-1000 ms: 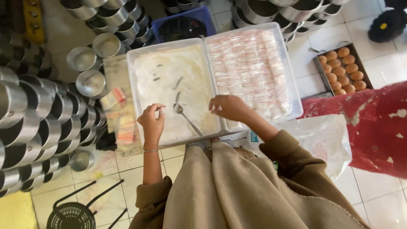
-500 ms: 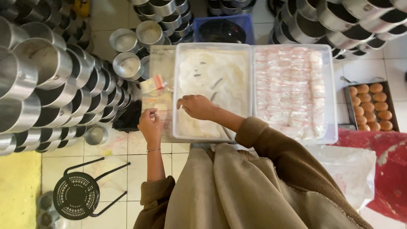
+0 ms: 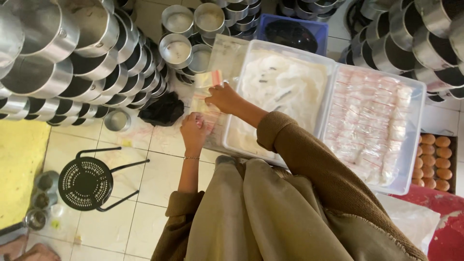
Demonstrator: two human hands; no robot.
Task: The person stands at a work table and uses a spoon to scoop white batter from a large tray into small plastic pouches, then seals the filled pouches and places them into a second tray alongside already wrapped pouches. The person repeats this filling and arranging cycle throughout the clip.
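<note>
- Left hand (image 3: 193, 131) down on a stack of small clear plastic bags (image 3: 207, 96) lying on the floor tiles, just left of the white bin; fingers curled together over the lower end of the stack. Cannot tell whether it pinches a bag or only presses.
- Right hand (image 3: 223, 98) reaches across to the same stack, fingers drawn together at the upper bags, near the red strip along one bag's edge. Grip looks like a pinch on a bag, but the fingertips are hidden from this angle.
- Bags sit between the metal tins and the bin's left wall, touching or nearly touching the bin.
- White plastic bin (image 3: 237, 96) holds a pale, floury mass with a few dark streaks on top.
- Second clear bin (image 3: 415, 145) just right of it, packed with rows of small filled packets.
- Stacks of round metal tins (image 3: 72, 58) crowd the upper left and top right.
- Black crumpled bag (image 3: 163, 109) on the floor beside the tins.
- Black perforated stool (image 3: 86, 182) at lower left.
- Tray of brown eggs (image 3: 436, 162) at far right edge.
</note>
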